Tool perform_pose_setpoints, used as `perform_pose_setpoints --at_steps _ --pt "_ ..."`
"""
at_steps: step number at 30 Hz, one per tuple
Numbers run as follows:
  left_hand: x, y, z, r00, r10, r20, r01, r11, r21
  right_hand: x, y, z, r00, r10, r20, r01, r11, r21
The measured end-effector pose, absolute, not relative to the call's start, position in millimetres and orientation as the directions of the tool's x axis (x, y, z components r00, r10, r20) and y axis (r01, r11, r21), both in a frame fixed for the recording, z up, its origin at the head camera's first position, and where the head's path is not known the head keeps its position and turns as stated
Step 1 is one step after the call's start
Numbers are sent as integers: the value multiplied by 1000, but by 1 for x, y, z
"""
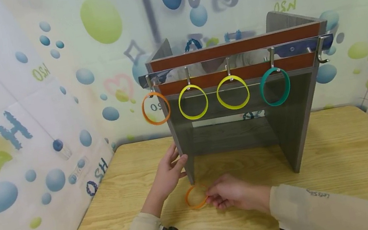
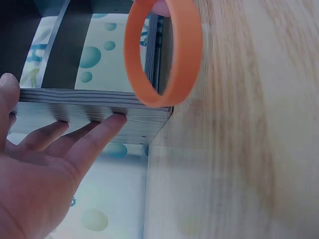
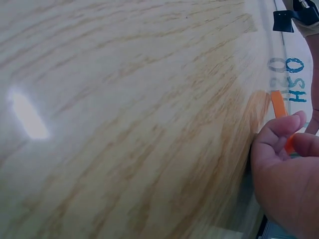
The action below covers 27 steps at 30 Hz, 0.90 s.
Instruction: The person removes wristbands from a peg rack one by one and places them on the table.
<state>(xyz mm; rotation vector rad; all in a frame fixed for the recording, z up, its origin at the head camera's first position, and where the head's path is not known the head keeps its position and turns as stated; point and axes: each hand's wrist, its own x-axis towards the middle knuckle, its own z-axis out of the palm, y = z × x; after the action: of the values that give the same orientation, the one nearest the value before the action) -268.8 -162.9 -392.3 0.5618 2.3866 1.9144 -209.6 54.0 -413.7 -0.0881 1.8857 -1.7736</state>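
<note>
Handling step: right hand [image 1: 229, 192] pinches the lower orange ring [image 2: 188, 55] near the foot of the grey side panel [image 1: 183, 131], left hand [image 1: 167, 174] fingers spread against it; next move probably needs firm pinch, panel steady.

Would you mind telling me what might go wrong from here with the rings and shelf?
The right hand pinches the lower orange ring at one edge, so it might slip free. The left hand touches the side of the shelf; a push there could shift the shelf and perhaps jolt the hanging rings off their hooks.
</note>
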Motion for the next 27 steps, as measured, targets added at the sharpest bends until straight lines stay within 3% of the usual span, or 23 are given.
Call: perform_pose_setpoints --at_steps 27 --pt "-269 -163 -393 -938 290 192 252 184 950 -203 55 -411 -833 -426 -354 287 215 -934"
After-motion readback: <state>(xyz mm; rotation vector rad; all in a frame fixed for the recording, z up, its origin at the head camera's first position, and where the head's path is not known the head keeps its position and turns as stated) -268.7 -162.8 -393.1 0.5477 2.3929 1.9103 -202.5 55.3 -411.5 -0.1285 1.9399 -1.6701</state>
